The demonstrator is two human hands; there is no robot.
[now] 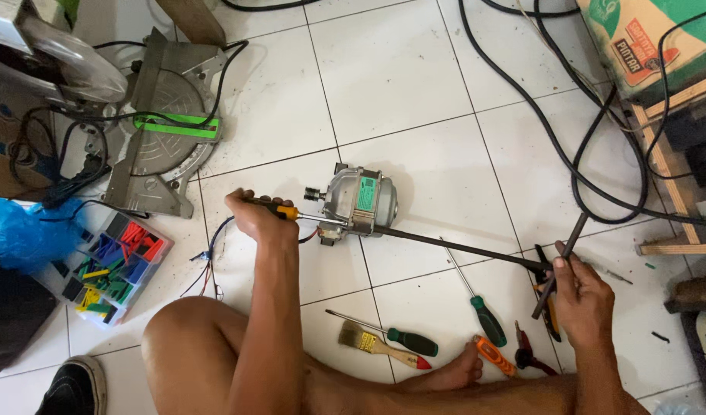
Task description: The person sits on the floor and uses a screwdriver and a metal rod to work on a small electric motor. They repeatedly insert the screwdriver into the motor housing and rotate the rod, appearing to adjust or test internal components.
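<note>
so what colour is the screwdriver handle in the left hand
Yellow and black screwdriver handle, seen in the head view.

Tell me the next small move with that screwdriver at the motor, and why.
Probably seat the tip squarely on the fastener before turning. The left hand holds the yellow-handled screwdriver with its shaft reaching the housing of the small electric motor, though the exact contact is too small to see. The right hand steadies the long dark rod running from the motor, so the motor looks braced.

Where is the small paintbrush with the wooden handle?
The wooden-handled paintbrush lies on the white tiled floor at bottom centre, just below a green-handled screwdriver, beside the person's foot.
</note>
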